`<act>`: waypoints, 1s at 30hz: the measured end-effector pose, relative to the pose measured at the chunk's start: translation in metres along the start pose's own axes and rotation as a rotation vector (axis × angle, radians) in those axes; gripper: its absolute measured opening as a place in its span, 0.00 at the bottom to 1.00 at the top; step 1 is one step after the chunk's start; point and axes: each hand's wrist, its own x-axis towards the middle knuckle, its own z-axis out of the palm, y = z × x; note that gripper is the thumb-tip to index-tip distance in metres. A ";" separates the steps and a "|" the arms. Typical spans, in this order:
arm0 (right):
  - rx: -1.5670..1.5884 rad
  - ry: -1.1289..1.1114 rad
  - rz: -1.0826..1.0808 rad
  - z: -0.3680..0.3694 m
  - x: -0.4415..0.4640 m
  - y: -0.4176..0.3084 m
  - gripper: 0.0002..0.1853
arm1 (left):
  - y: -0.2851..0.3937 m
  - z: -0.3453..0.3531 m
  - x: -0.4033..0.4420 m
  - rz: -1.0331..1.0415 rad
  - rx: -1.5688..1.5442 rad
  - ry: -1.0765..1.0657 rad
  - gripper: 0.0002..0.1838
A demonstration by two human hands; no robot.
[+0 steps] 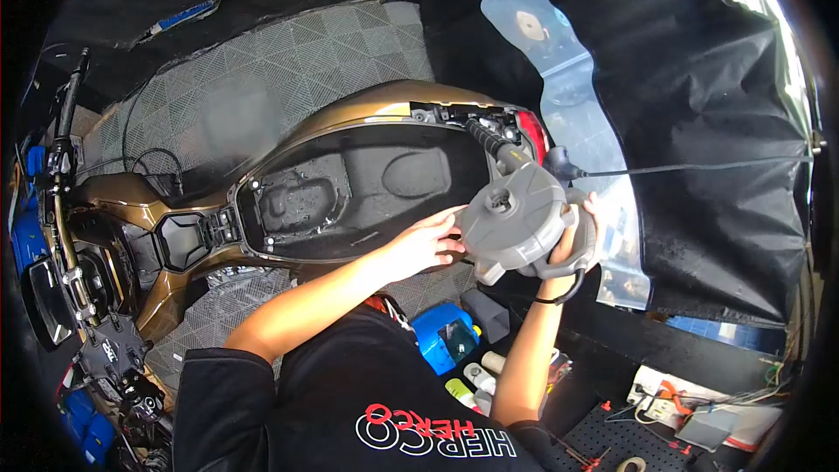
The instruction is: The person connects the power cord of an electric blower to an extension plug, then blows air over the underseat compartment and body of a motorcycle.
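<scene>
A grey round power tool [517, 214] with a black nozzle is held above the tail of a gold scooter [367, 105]. My right hand [572, 240] is wrapped round its handle at the right side. Against the tool's left edge rests my left hand [430, 240], its fingers apart and touching the housing. The nozzle points up and left, over the rear of the scooter near the red tail light [533, 135]. Left of the tool lies the scooter's open black storage compartment [384, 179], with small wet-looking specks inside. A black cable [699, 166] runs from the right towards the tool.
Below the scooter stand a blue container [441, 336] and several bottles [476, 378]. At the lower right is a black perforated board [612, 441] beside a white power strip [655, 393]. Handlebars [61, 166] are at the far left. A black curtain [699, 79] hangs at the right.
</scene>
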 end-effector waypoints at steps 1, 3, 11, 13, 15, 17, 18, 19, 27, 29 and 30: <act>0.001 0.000 -0.001 0.002 0.001 0.001 0.13 | 0.003 0.002 -0.002 0.015 0.034 0.010 0.28; 0.075 -0.007 0.030 0.006 0.002 0.006 0.14 | 0.009 0.003 -0.005 0.033 0.069 0.024 0.27; 0.177 0.010 0.028 0.015 0.002 0.017 0.13 | 0.013 0.000 -0.006 0.011 -0.092 0.029 0.24; 0.153 0.025 0.003 0.013 0.005 0.004 0.12 | 0.012 0.002 -0.001 -0.001 -0.110 0.028 0.25; -0.007 0.043 -0.008 0.010 0.005 -0.009 0.11 | 0.009 0.004 0.004 -0.013 -0.129 0.027 0.26; -0.029 0.059 0.002 0.003 0.001 -0.008 0.10 | 0.004 0.004 0.010 -0.033 -0.114 -0.024 0.26; -0.049 0.075 0.014 -0.002 -0.003 -0.007 0.10 | 0.000 0.003 0.012 -0.036 -0.115 -0.026 0.26; -0.049 0.040 0.033 -0.009 -0.005 -0.003 0.14 | -0.003 0.003 0.014 -0.075 -0.076 -0.016 0.26; -0.123 0.051 0.093 -0.057 -0.021 -0.007 0.12 | -0.035 0.011 0.021 -0.259 0.217 -0.044 0.30; -0.170 0.032 0.096 -0.070 -0.025 -0.004 0.12 | -0.041 0.015 0.019 -0.274 0.307 -0.030 0.32; -0.171 0.016 0.081 -0.077 -0.027 0.000 0.12 | -0.040 0.020 0.015 -0.309 0.385 -0.026 0.33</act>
